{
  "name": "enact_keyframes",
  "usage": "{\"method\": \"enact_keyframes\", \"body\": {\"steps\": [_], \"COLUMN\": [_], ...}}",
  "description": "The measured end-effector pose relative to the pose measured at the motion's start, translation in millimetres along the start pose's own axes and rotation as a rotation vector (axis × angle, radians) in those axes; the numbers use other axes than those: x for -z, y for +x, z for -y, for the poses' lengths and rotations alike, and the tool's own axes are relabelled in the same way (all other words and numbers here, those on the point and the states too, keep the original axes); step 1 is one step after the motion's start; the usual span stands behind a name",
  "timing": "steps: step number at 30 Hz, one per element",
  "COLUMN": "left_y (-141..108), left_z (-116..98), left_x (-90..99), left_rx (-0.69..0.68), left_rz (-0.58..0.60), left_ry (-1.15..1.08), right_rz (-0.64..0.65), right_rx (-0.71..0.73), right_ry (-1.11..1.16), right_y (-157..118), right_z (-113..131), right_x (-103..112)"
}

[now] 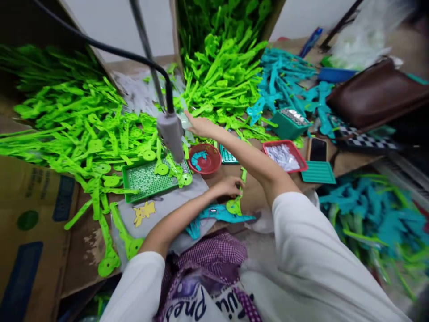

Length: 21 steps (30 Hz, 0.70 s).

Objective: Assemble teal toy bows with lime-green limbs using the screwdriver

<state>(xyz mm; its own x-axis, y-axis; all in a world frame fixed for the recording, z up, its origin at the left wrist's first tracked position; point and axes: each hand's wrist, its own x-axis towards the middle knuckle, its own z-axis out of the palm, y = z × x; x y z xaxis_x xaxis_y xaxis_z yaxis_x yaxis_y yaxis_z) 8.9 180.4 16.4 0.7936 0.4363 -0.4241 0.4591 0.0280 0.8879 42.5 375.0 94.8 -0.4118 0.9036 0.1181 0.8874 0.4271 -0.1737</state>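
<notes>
My left hand (229,187) is low over the middle of the bench, fingers curled round a thin lime-green plastic piece (234,206) with a rounded end. Just below it lies a teal plastic part (217,212) with a small dark label. Stretched farther out, my right hand (203,126) is beside the hanging grey tool (170,134), its index finger extended. Pale translucent bits (184,120) are at its fingertips; whether it touches them is unclear. Between the hands stands a round red bowl (211,160) holding small teal pieces.
Heaped lime-green parts (77,129) cover the left and back. A green tray (147,181) of small beads sits under the tool. To the right are a red tray (284,156), a teal box (291,125), a phone (317,150), a teal lid (318,172) and teal parts (281,71).
</notes>
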Motion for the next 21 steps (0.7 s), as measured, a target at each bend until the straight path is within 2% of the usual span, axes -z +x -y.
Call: {"method": "enact_keyframes", "body": {"steps": [2, 3, 5, 8, 12, 16, 18, 21], "left_y": [3.8, 5.1, 6.2, 5.1, 3.6, 3.8, 3.0, 0.3], "left_z": [4.0, 5.4, 6.5, 4.4, 0.6, -0.3, -1.3, -4.5], "left_x": [-2.8, -3.7, -4.2, -2.9, -1.3, -1.4, -1.7, -1.8], "left_rx": [0.008, 0.008, 0.003, -0.011, -0.017, 0.003, 0.011, 0.019], "left_rz": [0.001, -0.003, -0.013, -0.014, -0.001, 0.002, 0.002, -0.004], "left_ry": [-0.034, -0.047, -0.065, -0.088, -0.125, -0.156, -0.156, -0.134], "right_rz": [0.042, 0.017, -0.141, -0.383, -0.527, -0.682, -0.655, -0.533], "right_rx": [-0.049, -0.075, -0.117, -0.266, -0.526, -0.690, -0.768, -0.861], "right_ry": [0.055, 0.106, 0.262, 0.628, 1.184, 1.377, 1.420, 1.504], "right_y": [-14.9, -25.8, -56.7, -122.5, -216.7, -284.4, -308.7, -338.3], "right_z": [-1.6, -2.3, -3.1, -3.4, -3.4, 2.4, 6.5, 7.1], "right_x": [9.8, 15.7, 27.1, 36.4, 29.2, 10.1, -0.3, -13.8]}}
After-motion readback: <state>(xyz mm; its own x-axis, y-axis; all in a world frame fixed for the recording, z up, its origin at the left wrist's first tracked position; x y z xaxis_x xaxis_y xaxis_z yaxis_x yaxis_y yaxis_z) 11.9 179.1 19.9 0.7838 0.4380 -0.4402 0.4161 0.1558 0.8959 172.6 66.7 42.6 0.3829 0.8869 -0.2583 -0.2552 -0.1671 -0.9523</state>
